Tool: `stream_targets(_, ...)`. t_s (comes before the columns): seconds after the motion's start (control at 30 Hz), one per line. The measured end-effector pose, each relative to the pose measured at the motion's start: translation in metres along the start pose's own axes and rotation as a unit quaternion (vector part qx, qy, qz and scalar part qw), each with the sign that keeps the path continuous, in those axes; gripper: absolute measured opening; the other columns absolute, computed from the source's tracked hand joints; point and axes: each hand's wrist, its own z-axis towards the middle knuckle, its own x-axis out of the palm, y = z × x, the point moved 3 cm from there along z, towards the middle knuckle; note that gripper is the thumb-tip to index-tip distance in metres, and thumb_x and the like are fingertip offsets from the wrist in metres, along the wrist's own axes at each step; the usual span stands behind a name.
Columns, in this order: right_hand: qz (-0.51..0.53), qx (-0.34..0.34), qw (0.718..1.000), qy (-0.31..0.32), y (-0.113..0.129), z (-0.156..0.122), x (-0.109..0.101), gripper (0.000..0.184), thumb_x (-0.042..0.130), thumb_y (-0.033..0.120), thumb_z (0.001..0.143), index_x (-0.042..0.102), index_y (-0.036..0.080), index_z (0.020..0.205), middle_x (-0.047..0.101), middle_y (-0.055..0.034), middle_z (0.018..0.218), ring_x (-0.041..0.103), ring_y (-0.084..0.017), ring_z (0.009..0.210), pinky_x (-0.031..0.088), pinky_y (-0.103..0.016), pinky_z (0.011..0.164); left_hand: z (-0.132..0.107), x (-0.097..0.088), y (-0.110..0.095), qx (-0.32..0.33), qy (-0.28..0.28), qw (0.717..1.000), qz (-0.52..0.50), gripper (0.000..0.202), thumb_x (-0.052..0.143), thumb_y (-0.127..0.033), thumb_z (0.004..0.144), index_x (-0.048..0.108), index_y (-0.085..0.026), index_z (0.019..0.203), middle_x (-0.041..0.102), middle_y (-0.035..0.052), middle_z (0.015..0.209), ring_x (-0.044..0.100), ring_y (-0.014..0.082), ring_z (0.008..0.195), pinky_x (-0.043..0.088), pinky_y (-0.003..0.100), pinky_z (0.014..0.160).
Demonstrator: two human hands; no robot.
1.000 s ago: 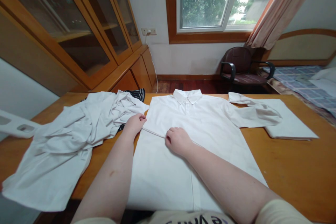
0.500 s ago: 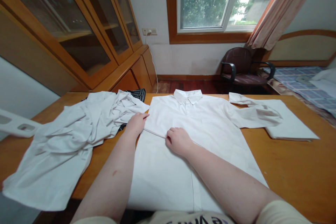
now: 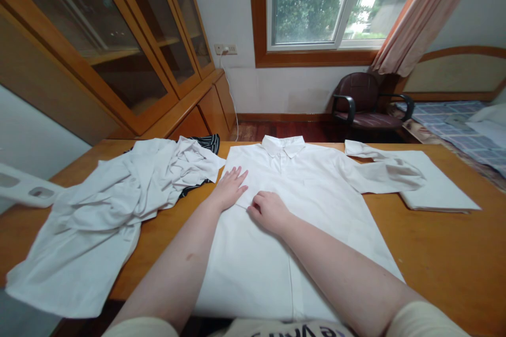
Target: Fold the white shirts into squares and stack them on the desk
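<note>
The shirt (image 3: 316, 197) lay spread on the table (image 3: 443, 253), probably to flatten it, crumpled clothes (image 3: 114, 200) to its left. On it, the left hand (image 3: 230, 190) rested, fingers splayed, gripping nothing, perhaps steadying it; the right hand (image 3: 271, 211) curled its fingers, any grip unclear.

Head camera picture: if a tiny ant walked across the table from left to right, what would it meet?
Crumpled white clothes → left hand → right hand, both hands on the spread white shirt → folded white cloth.
</note>
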Motion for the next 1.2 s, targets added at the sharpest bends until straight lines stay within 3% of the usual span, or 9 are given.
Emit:
stream_targets(0.13,0.002,0.052,0.997,-0.050,-0.006,-0.001,-0.001,0.025,0.048,0.035,0.089,0.062,0.017,0.098,0.062,-0.0100,0.109,0.053,-0.021,0.104,0.034,-0.034,0.092,0.003,0.007,0.004,-0.015,0.013,0.999,0.029,0.059,0.038,-0.045,0.091,0.030,-0.023,0.145,0.022,0.0103,0.153,0.015,0.0291,0.142,0.015,0.050,0.113)
stream_targets(0.27,-0.036,0.140,0.988,-0.052,-0.019,-0.004,0.006,0.055,0.045,0.045,0.089,0.045,0.012,0.133,0.035,-0.0198,0.145,0.029,-0.030,0.134,0.016,-0.050,0.108,0.003,0.006,0.003,-0.019,0.009,0.999,0.033,0.061,0.039,-0.048,0.090,0.029,-0.025,0.146,0.022,0.0085,0.154,0.016,0.0270,0.142,0.015,0.048,0.113)
stream_targets(0.43,-0.061,0.123,0.991,-0.008,-0.029,-0.015,0.013,0.070,0.034,0.055,0.090,0.026,0.015,0.147,0.019,-0.0152,0.153,0.014,-0.031,0.141,0.004,-0.060,0.108,0.002,0.005,0.001,-0.018,0.008,0.999,0.038,0.062,0.038,-0.051,0.089,0.029,-0.026,0.146,0.022,0.0078,0.154,0.017,0.0258,0.142,0.014,0.047,0.113)
stream_targets(0.8,-0.073,0.066,0.993,0.064,-0.055,-0.083,-0.011,0.072,0.039,0.060,0.087,0.027,0.021,0.147,0.017,-0.0107,0.154,0.014,-0.029,0.141,0.013,-0.050,0.112,0.002,0.003,-0.002,-0.012,0.001,0.999,0.040,0.062,0.039,-0.050,0.089,0.030,-0.026,0.145,0.023,0.0073,0.153,0.018,0.0250,0.141,0.016,0.046,0.113)
stream_targets(0.9,-0.019,0.037,0.995,0.086,-0.064,-0.085,-0.022,0.070,0.048,0.058,0.084,0.036,0.024,0.144,0.026,-0.0098,0.152,0.024,-0.028,0.139,0.022,-0.045,0.111,0.004,0.002,-0.003,-0.010,0.004,0.999,0.038,0.061,0.039,-0.049,0.089,0.031,-0.025,0.145,0.023,0.0072,0.153,0.018,0.0250,0.141,0.016,0.046,0.113)
stream_targets(0.97,0.051,0.047,0.996,0.047,-0.078,-0.085,-0.034,0.055,0.046,0.051,0.087,0.050,0.025,0.134,0.045,-0.0082,0.142,0.042,-0.023,0.129,0.033,-0.037,0.105,0.005,0.001,-0.004,-0.012,0.005,0.999,0.037,0.061,0.039,-0.049,0.089,0.031,-0.025,0.144,0.023,0.0072,0.153,0.018,0.0251,0.141,0.016,0.046,0.113)
stream_targets(1.03,0.093,0.115,0.988,-0.052,-0.102,-0.086,-0.051,0.043,0.039,0.043,0.091,0.060,0.022,0.121,0.060,-0.0082,0.125,0.056,-0.019,0.112,0.042,-0.032,0.095,0.005,0.001,-0.004,-0.013,0.005,0.999,0.037,0.061,0.039,-0.049,0.089,0.031,-0.024,0.144,0.023,0.0074,0.153,0.018,0.0254,0.141,0.016,0.046,0.113)
stream_targets(1.13,0.019,0.230,0.945,-0.232,-0.148,-0.098,-0.080,0.040,0.041,0.039,0.088,0.062,0.016,0.114,0.059,-0.0129,0.124,0.054,-0.023,0.113,0.040,-0.037,0.097,0.005,0.001,-0.003,-0.011,0.001,0.999,0.036,0.061,0.039,-0.049,0.089,0.032,-0.024,0.144,0.024,0.0074,0.153,0.019,0.0250,0.141,0.016,0.046,0.113)
stream_targets(1.2,-0.078,0.310,0.896,-0.310,-0.179,-0.112,-0.098,0.044,0.045,0.039,0.085,0.061,0.012,0.116,0.050,-0.0182,0.132,0.047,-0.030,0.120,0.035,-0.045,0.100,0.005,0.001,-0.003,-0.008,-0.002,0.999,0.036,0.061,0.039,-0.049,0.089,0.032,-0.024,0.144,0.025,0.0074,0.153,0.019,0.0246,0.141,0.016,0.046,0.113)
